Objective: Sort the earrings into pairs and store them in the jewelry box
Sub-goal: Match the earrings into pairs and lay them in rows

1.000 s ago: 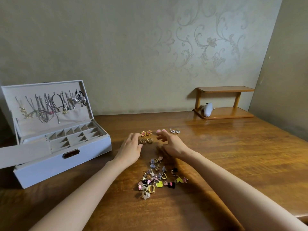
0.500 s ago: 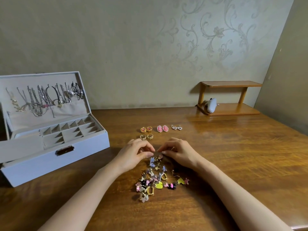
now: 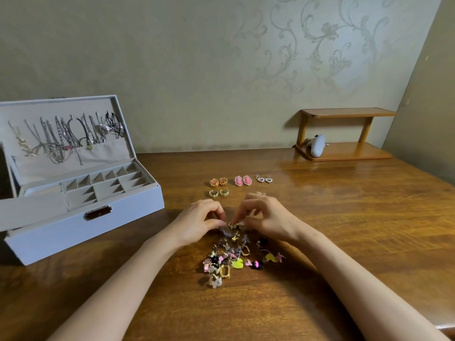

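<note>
The jewelry box sits open at the left of the worktop, and a small shelf stands at the far right against the wall. A pile of loose earrings lies at the near centre. At its far edge the left hand and right hand meet over one earring, and behind them four pairs lie in two rows, three behind one.

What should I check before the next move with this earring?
1. Jewelry box lid open: ok.
2. Compartments uncovered: ok.
3. Four sorted pairs lying apart from the pile: ok.
4. Right hand pinching a small gold earring at the pile's far edge: ok.
5. Left hand holding anything: cannot tell, its fingertips are hidden among the earrings.
6. Pinched earring free of the tangle: cannot tell.
</note>
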